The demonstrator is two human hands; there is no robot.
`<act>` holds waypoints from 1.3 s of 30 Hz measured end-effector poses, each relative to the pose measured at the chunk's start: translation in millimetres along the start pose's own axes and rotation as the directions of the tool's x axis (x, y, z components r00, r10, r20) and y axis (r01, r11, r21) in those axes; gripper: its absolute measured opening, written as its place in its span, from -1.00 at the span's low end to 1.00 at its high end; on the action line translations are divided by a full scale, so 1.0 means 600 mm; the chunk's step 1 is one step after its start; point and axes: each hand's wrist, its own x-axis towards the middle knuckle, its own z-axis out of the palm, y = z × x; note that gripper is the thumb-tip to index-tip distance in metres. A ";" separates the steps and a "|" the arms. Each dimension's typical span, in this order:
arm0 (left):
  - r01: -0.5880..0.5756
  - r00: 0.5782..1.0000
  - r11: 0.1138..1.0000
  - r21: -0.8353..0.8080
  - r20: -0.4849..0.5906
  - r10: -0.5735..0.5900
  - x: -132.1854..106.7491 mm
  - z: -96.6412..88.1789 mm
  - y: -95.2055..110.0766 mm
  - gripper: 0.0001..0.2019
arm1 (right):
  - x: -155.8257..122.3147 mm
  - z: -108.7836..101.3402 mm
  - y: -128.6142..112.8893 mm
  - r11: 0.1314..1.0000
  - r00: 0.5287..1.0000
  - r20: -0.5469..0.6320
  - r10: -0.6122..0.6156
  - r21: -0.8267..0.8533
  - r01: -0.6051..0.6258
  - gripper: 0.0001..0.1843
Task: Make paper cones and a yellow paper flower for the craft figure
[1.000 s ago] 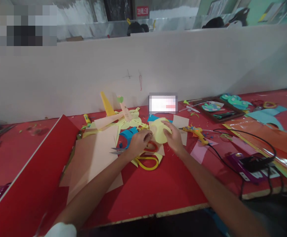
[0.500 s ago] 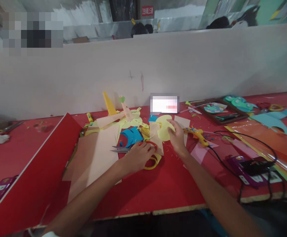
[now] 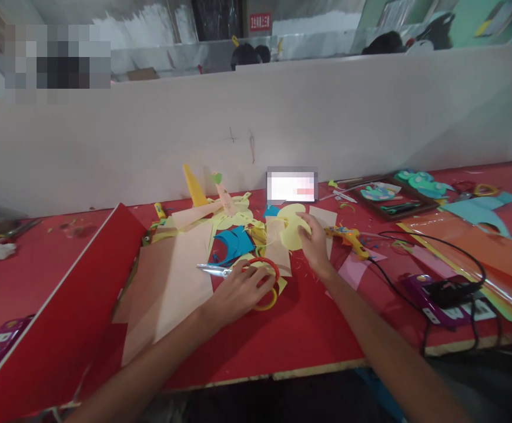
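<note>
My left hand (image 3: 244,288) is closed over a pair of scissors (image 3: 214,269) near their pivot, just above the red table. Their blades point left and lie together, and one handle loop is red, the other yellow. Between the thumb and fingers of my right hand (image 3: 315,241) is the edge of a pale yellow paper cutout (image 3: 291,226) with rounded lobes. A beige paper piece (image 3: 277,247) lies beside the cutout. Curved blue paper pieces (image 3: 233,242) rest beyond the scissors.
Large beige sheets (image 3: 167,288) lie to the left, beside an upright red board (image 3: 57,305). A yellow cone (image 3: 194,187) stands at the back. On the right are a yellow glue gun (image 3: 355,242), a purple box (image 3: 432,299) with black cables, and a brown tray (image 3: 408,205). A white partition (image 3: 150,135) runs behind.
My left hand has moved slightly toward me and left with the scissors, turning them. Their blades, apart before, are now together. My right hand keeps hold of the yellow cutout.
</note>
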 end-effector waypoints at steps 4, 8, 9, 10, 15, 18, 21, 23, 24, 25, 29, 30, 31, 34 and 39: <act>0.006 1.000 0.999 -0.040 0.012 -0.006 -0.011 -0.036 -0.008 -0.63 | -0.001 -0.001 -0.004 1.000 1.000 0.003 0.017 0.011 -0.017 -0.61; -0.002 0.998 0.998 -0.063 0.056 0.006 -0.034 -0.060 -0.032 -0.61 | 0.000 -0.002 -0.012 0.997 0.998 0.019 0.060 0.048 -0.061 -0.63; -0.001 0.996 0.998 -0.056 0.088 0.006 -0.044 -0.060 -0.041 -0.65 | 0.000 0.000 -0.014 0.994 0.996 0.042 0.080 0.070 -0.082 -0.64; -0.003 0.994 0.999 -0.048 0.110 0.008 -0.056 -0.058 -0.051 -0.72 | 0.000 0.001 -0.016 0.990 0.993 0.073 0.096 0.095 -0.103 -0.65; 0.052 0.981 0.998 -0.024 0.188 -0.046 -0.127 -0.030 -0.088 -0.80 | -0.009 0.015 -0.016 0.993 0.967 0.246 0.061 0.082 -0.084 -0.73; 0.061 0.976 0.997 -0.040 0.212 -0.051 -0.154 -0.023 -0.090 -0.79 | -0.017 0.017 -0.010 0.991 0.952 0.304 0.025 -0.133 0.017 -0.73; 0.031 0.975 0.999 -0.013 0.218 -0.028 -0.158 -0.027 -0.081 -0.77 | -0.022 0.012 -0.013 0.924 0.966 0.258 -0.016 -0.365 0.113 -0.73; -0.004 0.976 1.000 0.007 0.217 0.002 -0.151 -0.035 -0.073 -0.77 | -0.024 0.009 -0.024 0.907 0.978 0.199 -0.069 -0.395 0.144 -0.72; -0.020 0.978 1.000 0.010 0.206 0.017 -0.146 -0.040 -0.070 -0.77 | -0.026 0.010 -0.033 0.917 0.980 0.177 -0.096 -0.368 0.156 -0.71; -0.032 0.982 0.999 0.008 0.188 0.030 -0.140 -0.046 -0.067 -0.78 | -0.030 0.012 -0.044 0.936 0.979 0.169 -0.112 -0.314 0.161 -0.70; -0.086 0.994 0.996 -0.010 0.070 0.087 -0.115 -0.070 -0.054 -0.86 | -0.063 0.042 -0.093 0.993 0.897 0.441 0.028 0.090 -0.075 -0.70; -0.102 0.995 0.995 -0.003 0.021 0.102 -0.109 -0.074 -0.051 -0.87 | -0.074 0.052 -0.105 0.956 0.824 0.559 0.091 0.182 -0.229 -0.67; -0.113 0.993 0.994 0.008 -0.037 0.114 -0.102 -0.077 -0.046 -0.87 | -0.085 0.061 -0.117 0.893 0.734 0.667 0.127 0.245 -0.378 -0.64; -0.147 0.968 0.989 0.028 -0.202 0.150 -0.082 -0.076 -0.033 -0.88 | -0.112 0.079 -0.146 0.691 0.545 0.825 0.152 0.305 -0.655 -0.60; -0.192 0.924 0.981 0.035 -0.329 0.192 -0.039 -0.051 -0.020 -0.90 | -0.126 0.076 -0.153 0.430 0.430 0.887 0.167 0.327 -0.842 -0.50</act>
